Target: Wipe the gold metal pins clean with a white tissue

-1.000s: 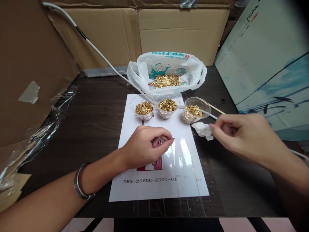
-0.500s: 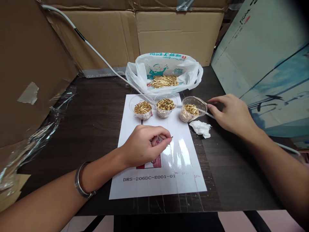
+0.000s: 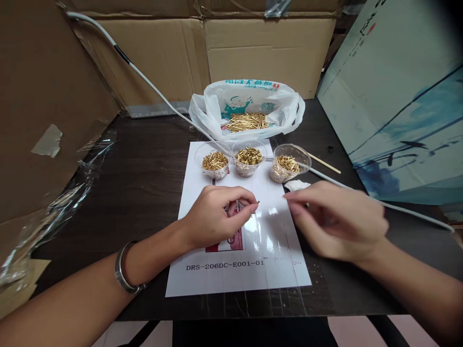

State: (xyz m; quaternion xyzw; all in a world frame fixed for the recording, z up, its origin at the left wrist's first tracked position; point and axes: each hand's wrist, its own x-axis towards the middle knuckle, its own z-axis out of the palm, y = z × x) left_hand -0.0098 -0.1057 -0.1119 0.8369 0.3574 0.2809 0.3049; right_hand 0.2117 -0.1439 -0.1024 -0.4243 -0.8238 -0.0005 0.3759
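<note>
A tiny gold piece is pinched in the left hand

A tiny gold piece [image 3: 258, 202] is held above the white sheet [image 3: 213, 284] by the left hand [image 3: 220, 217]. It is squeezed between the tips of the thumb and the pointing finger, and the other fingers are curled in. The left arm is stretched in from the bottom left corner, with a shiny bracelet [image 3: 125, 272] worn near the wrist.

The right hand [image 3: 338, 224] is held near the sheet's right edge, with its thumb and pointing finger aimed at the left hand. It is blurred, so it cannot be told whether its fingertips are touching or whether anything is held. A crumpled white tissue [image 3: 297, 185] is partly hidden behind it.

Three clear cups [image 3: 280, 175] of gold bits are lined up past the hands. Behind them, longer gold pins [image 3: 249, 122] are piled in a white bag [image 3: 293, 103] on the bench [image 3: 152, 178].
</note>
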